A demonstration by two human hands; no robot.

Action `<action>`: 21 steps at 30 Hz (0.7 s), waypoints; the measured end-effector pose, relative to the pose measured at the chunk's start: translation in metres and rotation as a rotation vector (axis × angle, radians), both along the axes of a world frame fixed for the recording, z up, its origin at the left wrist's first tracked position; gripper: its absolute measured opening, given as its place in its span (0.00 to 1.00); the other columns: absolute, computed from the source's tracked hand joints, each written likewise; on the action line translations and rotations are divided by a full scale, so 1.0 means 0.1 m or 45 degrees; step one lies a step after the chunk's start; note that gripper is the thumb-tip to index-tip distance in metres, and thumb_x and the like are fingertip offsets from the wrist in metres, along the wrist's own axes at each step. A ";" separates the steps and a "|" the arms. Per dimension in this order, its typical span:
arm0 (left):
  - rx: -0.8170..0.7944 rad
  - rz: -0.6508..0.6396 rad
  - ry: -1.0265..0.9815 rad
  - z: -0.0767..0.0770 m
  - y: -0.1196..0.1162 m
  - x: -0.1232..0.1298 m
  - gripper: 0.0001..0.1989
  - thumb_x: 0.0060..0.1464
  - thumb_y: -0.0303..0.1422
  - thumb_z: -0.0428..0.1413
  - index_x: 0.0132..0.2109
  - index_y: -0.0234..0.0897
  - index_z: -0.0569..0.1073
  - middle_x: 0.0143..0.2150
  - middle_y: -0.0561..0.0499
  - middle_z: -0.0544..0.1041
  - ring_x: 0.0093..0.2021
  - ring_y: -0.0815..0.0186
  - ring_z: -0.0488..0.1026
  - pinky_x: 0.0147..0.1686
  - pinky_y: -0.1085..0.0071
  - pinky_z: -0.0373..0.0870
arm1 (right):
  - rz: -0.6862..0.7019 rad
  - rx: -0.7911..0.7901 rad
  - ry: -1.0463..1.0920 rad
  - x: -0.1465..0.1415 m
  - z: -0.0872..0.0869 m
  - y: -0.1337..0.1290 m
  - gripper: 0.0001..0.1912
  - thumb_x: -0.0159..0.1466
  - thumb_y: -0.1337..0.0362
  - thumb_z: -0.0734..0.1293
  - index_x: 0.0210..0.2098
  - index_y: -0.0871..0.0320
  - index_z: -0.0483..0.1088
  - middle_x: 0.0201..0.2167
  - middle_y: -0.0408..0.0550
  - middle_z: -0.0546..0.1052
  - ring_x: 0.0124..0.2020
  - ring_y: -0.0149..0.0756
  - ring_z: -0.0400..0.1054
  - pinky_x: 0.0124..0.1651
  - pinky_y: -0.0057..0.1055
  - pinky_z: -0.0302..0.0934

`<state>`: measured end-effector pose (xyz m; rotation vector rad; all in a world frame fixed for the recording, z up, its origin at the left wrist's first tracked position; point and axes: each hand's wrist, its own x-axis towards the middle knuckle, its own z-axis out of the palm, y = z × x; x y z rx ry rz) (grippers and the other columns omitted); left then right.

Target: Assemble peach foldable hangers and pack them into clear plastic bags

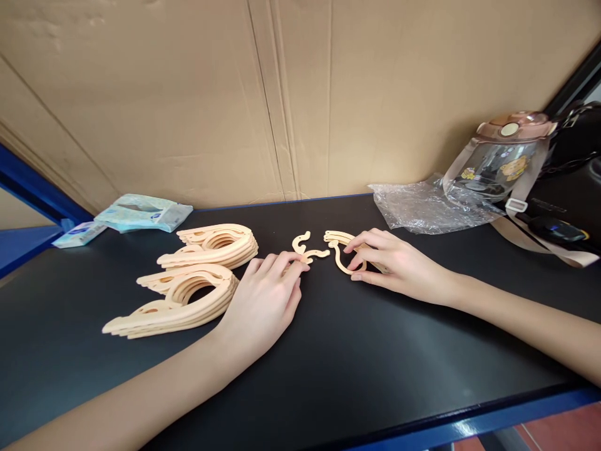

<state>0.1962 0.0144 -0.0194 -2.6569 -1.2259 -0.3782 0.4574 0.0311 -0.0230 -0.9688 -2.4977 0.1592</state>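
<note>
Two stacks of beige curved pieces, a rear stack (241,246) and a front stack (206,307), lie left of centre on the black table. My left hand (270,288) rests beside them, its fingertips closed at small hook-shaped pieces (317,254); part of these is hidden under the fingers. To the right, my right hand (389,260) has its thumb and fingers around a beige curved piece (342,268), with more beige parts partly hidden behind the fingers.
Crumpled clear plastic (417,203) lies at the back right, near a strapped bottle (502,160) and a black bag (575,163). Blue tissue packs (143,213) sit at the back left. Cardboard (188,100) stands behind the black table (300,388).
</note>
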 end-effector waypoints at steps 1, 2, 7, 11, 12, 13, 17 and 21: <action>0.015 0.025 0.009 0.00 0.00 0.00 0.15 0.62 0.25 0.43 0.50 0.33 0.71 0.51 0.44 0.74 0.47 0.55 0.71 0.42 0.57 0.66 | 0.029 -0.003 -0.008 -0.01 0.01 -0.01 0.09 0.68 0.59 0.62 0.40 0.53 0.72 0.50 0.49 0.72 0.48 0.39 0.66 0.52 0.40 0.60; 0.028 0.047 0.013 0.00 0.01 0.00 0.15 0.63 0.27 0.44 0.51 0.32 0.71 0.52 0.43 0.74 0.48 0.54 0.70 0.43 0.56 0.66 | 0.051 -0.003 -0.014 -0.01 0.01 -0.02 0.09 0.68 0.59 0.62 0.42 0.52 0.72 0.52 0.49 0.71 0.50 0.39 0.65 0.53 0.40 0.60; 0.008 0.083 0.014 -0.01 0.02 0.00 0.18 0.64 0.30 0.44 0.56 0.30 0.70 0.56 0.41 0.72 0.52 0.53 0.69 0.48 0.55 0.66 | -0.091 0.076 -0.042 -0.01 0.03 -0.03 0.14 0.68 0.58 0.61 0.49 0.53 0.70 0.53 0.53 0.69 0.52 0.43 0.64 0.55 0.43 0.60; -0.033 0.071 -0.016 -0.03 0.04 -0.01 0.18 0.64 0.30 0.44 0.57 0.31 0.69 0.58 0.42 0.71 0.56 0.53 0.66 0.52 0.54 0.65 | -0.231 0.097 -0.088 0.04 0.02 0.01 0.15 0.68 0.58 0.61 0.50 0.55 0.71 0.49 0.53 0.71 0.48 0.44 0.66 0.51 0.44 0.63; -0.024 0.068 -0.021 -0.03 0.04 -0.01 0.18 0.65 0.30 0.44 0.57 0.31 0.69 0.59 0.42 0.70 0.59 0.52 0.64 0.54 0.53 0.64 | -0.228 0.069 -0.086 0.06 0.02 0.02 0.14 0.68 0.58 0.60 0.49 0.55 0.71 0.48 0.53 0.72 0.47 0.43 0.67 0.51 0.43 0.63; -0.005 0.066 -0.026 -0.03 0.04 -0.01 0.18 0.65 0.30 0.45 0.57 0.30 0.69 0.60 0.41 0.69 0.62 0.51 0.61 0.56 0.51 0.62 | -0.214 0.032 -0.083 0.07 0.02 0.02 0.14 0.68 0.59 0.60 0.49 0.55 0.72 0.48 0.53 0.71 0.47 0.43 0.67 0.51 0.43 0.63; 0.028 -0.087 -0.061 0.02 0.01 0.00 0.20 0.65 0.34 0.46 0.59 0.30 0.67 0.66 0.39 0.62 0.68 0.50 0.51 0.61 0.49 0.57 | -0.072 -0.064 -0.091 0.06 0.05 0.00 0.18 0.67 0.52 0.61 0.51 0.55 0.71 0.53 0.53 0.68 0.52 0.44 0.63 0.56 0.44 0.59; -0.137 -0.498 -0.037 0.08 -0.05 0.01 0.20 0.66 0.37 0.46 0.62 0.37 0.64 0.64 0.47 0.66 0.65 0.57 0.59 0.62 0.56 0.58 | 0.045 -0.130 -0.109 0.02 0.08 -0.05 0.23 0.68 0.50 0.59 0.56 0.54 0.68 0.56 0.53 0.66 0.56 0.45 0.59 0.58 0.45 0.55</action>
